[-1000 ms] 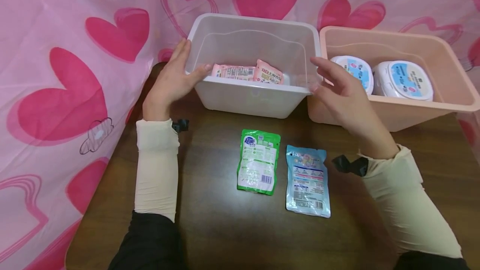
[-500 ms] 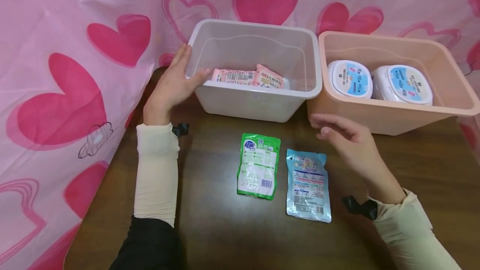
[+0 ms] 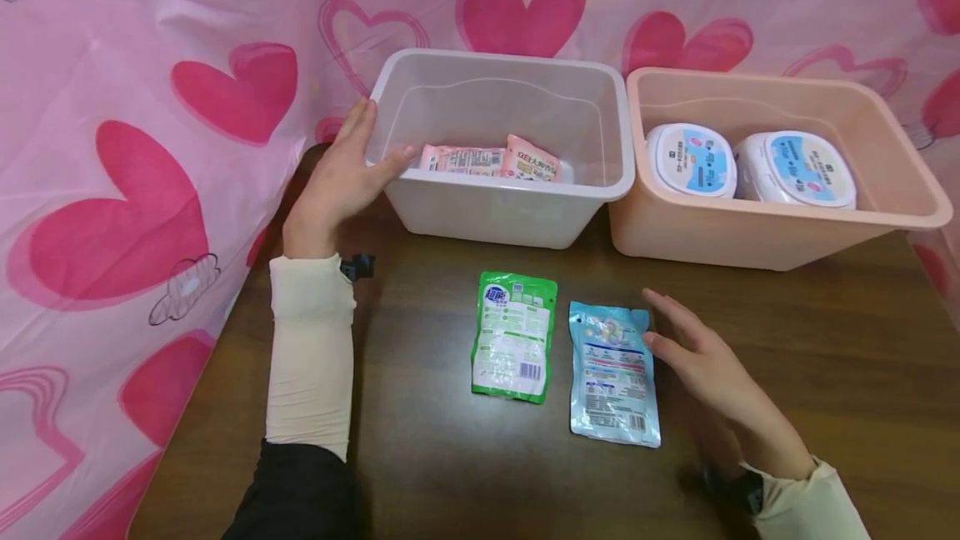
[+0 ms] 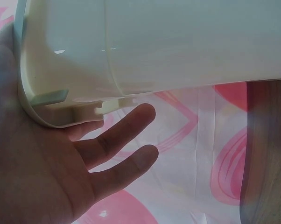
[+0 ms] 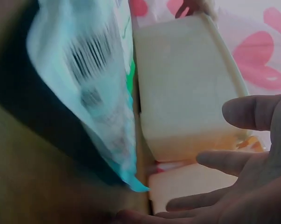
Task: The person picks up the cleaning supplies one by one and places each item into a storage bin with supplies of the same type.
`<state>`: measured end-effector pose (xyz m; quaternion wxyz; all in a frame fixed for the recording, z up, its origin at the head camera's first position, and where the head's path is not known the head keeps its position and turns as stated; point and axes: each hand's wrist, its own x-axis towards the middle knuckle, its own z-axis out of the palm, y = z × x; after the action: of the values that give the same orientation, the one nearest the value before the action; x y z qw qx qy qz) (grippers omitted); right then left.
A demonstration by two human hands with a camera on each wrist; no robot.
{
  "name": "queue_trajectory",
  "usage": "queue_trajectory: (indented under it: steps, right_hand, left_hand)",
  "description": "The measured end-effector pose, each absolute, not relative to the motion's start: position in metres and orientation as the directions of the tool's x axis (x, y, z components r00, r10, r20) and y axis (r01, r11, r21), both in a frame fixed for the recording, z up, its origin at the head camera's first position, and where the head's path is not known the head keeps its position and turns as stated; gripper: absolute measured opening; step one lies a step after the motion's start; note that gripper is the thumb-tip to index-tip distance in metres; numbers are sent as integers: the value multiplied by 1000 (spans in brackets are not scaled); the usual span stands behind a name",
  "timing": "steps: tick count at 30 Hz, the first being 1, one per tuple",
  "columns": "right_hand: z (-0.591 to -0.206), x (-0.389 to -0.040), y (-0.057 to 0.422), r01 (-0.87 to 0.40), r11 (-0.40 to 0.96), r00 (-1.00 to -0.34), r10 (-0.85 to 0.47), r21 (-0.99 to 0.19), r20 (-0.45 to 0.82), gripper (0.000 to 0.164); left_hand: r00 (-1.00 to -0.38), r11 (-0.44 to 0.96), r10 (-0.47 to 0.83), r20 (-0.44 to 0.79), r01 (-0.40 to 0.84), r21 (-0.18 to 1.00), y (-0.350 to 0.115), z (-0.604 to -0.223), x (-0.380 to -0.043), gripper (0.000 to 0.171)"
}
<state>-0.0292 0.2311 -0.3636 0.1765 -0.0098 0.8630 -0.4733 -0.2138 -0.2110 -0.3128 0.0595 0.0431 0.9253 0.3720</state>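
On the table, the right hand [image 3: 708, 365], having left the clear bin [image 3: 517, 215], is now reaching open-fingered for the blue pouch [image 3: 613, 373] (left hand [image 3: 337, 182] still resting flat on the bin, gripping nothing)

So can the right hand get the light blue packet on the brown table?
Probably yes. The right hand is open right beside the flat light blue plastic packet on the brown wooden table, with nothing between them.
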Motion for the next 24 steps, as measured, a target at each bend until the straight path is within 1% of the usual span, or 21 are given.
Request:
queue_trajectory:
  steps: [4, 7, 11, 15, 17, 19, 22, 24]
  right_hand:
    - [-369, -20, 230, 195, 438, -938, -178, -877, -298, 65]
    - [-372, -18, 229, 229, 337, -939, -172, -913, -299, 63]
    - [-379, -17, 232, 308, 156, -935, -130, -938, -329, 57]
    - [-387, -19, 241, 366, -61, -927, -106, -929, -359, 48]
    - [-390, -20, 246, 389, -192, -920, -135, -901, -369, 42]
    - [-392, -22, 250, 418, -335, -908, -187, -844, -375, 37]
    - [-393, -26, 254, 484, -537, -875, -290, -691, -388, 34]
    - [-394, -29, 255, 533, -616, -845, -352, -580, -402, 34]
  left_hand:
    - [-990, 721, 120, -79, 32, 692, -213, -314, -213, 98]
    - [-990, 718, 117, -73, 34, 695, -213, -314, -213, 98]
    - [-990, 704, 120, -68, 37, 709, -212, -314, -213, 98]
    - [-990, 703, 126, -64, 44, 710, -211, -314, -214, 97]
    - [-990, 705, 129, -60, 48, 707, -210, -313, -214, 97]
    - [-990, 704, 131, -57, 52, 708, -210, -313, -215, 97]
    - [-990, 701, 132, -57, 52, 712, -210, -313, -216, 97]
    - [-990, 700, 131, -58, 51, 712, -209, -313, -216, 96]
